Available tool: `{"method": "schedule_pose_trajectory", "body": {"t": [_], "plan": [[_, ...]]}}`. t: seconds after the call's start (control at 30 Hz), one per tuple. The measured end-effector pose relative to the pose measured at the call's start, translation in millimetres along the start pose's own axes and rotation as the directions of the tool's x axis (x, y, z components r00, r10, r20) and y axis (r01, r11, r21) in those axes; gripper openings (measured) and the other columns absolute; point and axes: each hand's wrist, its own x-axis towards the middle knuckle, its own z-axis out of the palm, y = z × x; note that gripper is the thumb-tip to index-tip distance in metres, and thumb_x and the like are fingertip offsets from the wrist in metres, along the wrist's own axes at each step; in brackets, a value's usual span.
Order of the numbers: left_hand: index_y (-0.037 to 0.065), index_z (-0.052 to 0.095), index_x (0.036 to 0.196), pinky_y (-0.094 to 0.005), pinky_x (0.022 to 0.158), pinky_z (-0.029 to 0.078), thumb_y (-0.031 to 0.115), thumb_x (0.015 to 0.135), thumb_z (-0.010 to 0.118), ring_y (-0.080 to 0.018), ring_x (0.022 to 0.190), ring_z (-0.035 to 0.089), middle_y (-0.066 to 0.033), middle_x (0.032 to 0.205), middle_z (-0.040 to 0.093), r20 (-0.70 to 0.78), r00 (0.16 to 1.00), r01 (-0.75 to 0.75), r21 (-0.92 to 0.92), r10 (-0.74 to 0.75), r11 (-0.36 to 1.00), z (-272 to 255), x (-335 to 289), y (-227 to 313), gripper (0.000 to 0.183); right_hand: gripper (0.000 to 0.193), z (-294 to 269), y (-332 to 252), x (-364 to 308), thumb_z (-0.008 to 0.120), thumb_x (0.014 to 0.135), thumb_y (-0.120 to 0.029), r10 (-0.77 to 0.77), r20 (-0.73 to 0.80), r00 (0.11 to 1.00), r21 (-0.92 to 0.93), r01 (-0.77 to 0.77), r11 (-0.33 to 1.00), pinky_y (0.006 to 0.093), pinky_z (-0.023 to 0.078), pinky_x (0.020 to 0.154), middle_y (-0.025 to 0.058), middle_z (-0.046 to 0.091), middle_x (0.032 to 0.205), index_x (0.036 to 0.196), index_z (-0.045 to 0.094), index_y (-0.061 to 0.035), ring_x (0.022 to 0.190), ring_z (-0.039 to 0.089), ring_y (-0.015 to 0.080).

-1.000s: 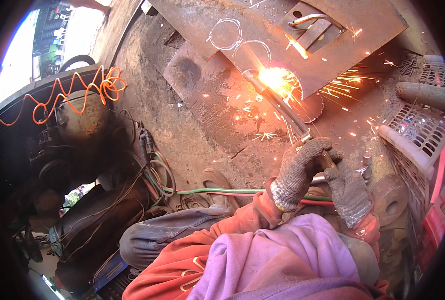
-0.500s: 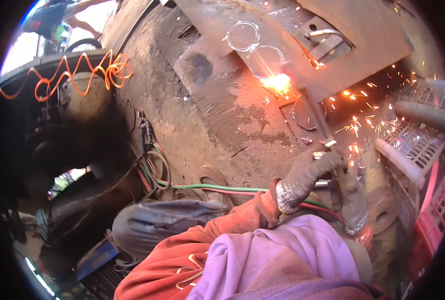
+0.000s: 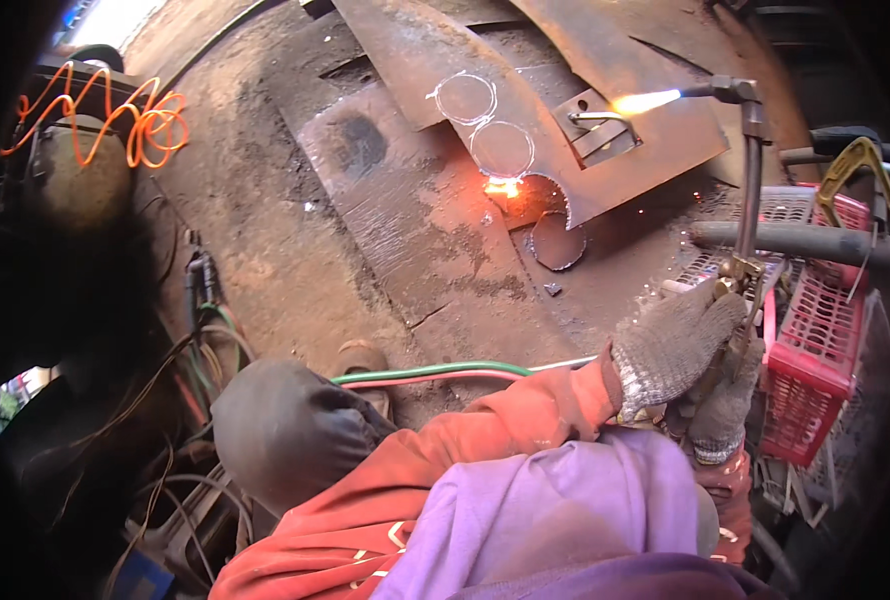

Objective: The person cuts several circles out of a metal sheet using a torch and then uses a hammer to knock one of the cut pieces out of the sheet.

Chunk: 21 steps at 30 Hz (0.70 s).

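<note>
A cutting torch (image 3: 750,190) stands up from my two gloved hands, its nozzle pointing left with a bright flame. My right hand (image 3: 730,400) is closed around the torch's handle. My left hand (image 3: 673,345) is closed at the torch's valve area, its fingertips partly hidden. Beyond the hands lies a rusty steel plate (image 3: 655,185) marked with chalk circles, one edge cut in a curve. At that cut a spot (image 3: 503,187) glows orange. A round cut disc (image 3: 560,243) lies below the plate's curved edge.
Red plastic baskets (image 3: 815,350) and a grey pipe (image 3: 805,238) crowd the right. Green and red hoses (image 3: 435,375) cross near my knee (image 3: 280,420). A small metal block with a bent rod (image 3: 597,130) shows in the plate's opening. An orange coiled hose (image 3: 155,125) hangs far left.
The torch has lifted off the plate and swung up and right, its flame now in the open. The shower of sparks has mostly died away. The view has shifted.
</note>
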Motion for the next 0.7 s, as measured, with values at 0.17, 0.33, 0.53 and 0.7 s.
{"method": "schedule_pose_trajectory", "body": {"t": [0.17, 0.33, 0.53, 0.7], "plan": [[0.0, 0.056, 0.111, -0.0406, 0.073, 0.049, 0.026, 0.1, 0.047, -0.0348, 0.079, 0.059, -0.0197, 0.088, 0.062, 0.117, 0.949, 0.314, -0.329, -0.291, 0.891, -29.3, 6.5, 13.8, 0.03, 0.069, 14.6, -28.7, -14.8, 0.036, 0.087, -0.08, 0.299, 0.132, 0.945, -0.22, -0.266, 0.939, 0.0259, 0.037, 0.033, 0.0011, 0.053, 0.054, 0.096, 0.06, -0.0155, 0.037, 0.048, 0.0139], [0.0, 0.058, 0.103, -0.0423, 0.066, 0.049, 0.027, 0.1, 0.047, -0.036, 0.077, 0.062, -0.0211, 0.088, 0.062, 0.026, 0.927, 0.361, -0.342, -0.375, 0.868, -61.0, 12.4, -5.1, 0.03, 0.066, 81.7, -19.0, -20.2, 0.038, 0.085, -0.081, 0.429, -0.003, 0.903, -0.033, -0.429, 0.903, 0.0266, 0.035, 0.032, 0.001, 0.05, 0.053, 0.084, 0.057, -0.0177, 0.036, 0.045, 0.0153], [0.0, 0.061, 0.104, -0.0391, 0.07, 0.05, 0.026, 0.097, 0.053, -0.0294, 0.081, 0.064, -0.0188, 0.088, 0.064, 0.173, 0.957, 0.254, -0.125, -0.232, 0.959, -82.0, 13.2, -43.6, 0.028, 0.05, 82.0, 77.7, 6.0, 0.04, 0.096, -0.065, 0.108, -0.121, 0.987, 0.201, -0.082, 0.976, 0.0267, 0.035, 0.035, 0.0011, 0.054, 0.068, 0.109, 0.057, -0.0191, 0.041, 0.045, 0.0143], [-0.001, 0.062, 0.105, -0.0432, 0.072, 0.048, 0.033, 0.096, 0.051, -0.0396, 0.083, 0.063, -0.0228, 0.088, 0.065, 0.079, 0.754, 0.651, -0.225, -0.652, 0.725, -120.8, -34.9, -38.8, 0.037, 0.061, 136.9, 121.9, -13.7, 0.037, 0.095, -0.068, 0.363, -0.181, 0.914, 0.418, -0.263, 0.87, 0.0286, 0.04, 0.036, 0.0005, 0.061, 0.081, 0.122, 0.056, -0.0172, 0.049, 0.051, 0.014]]}}
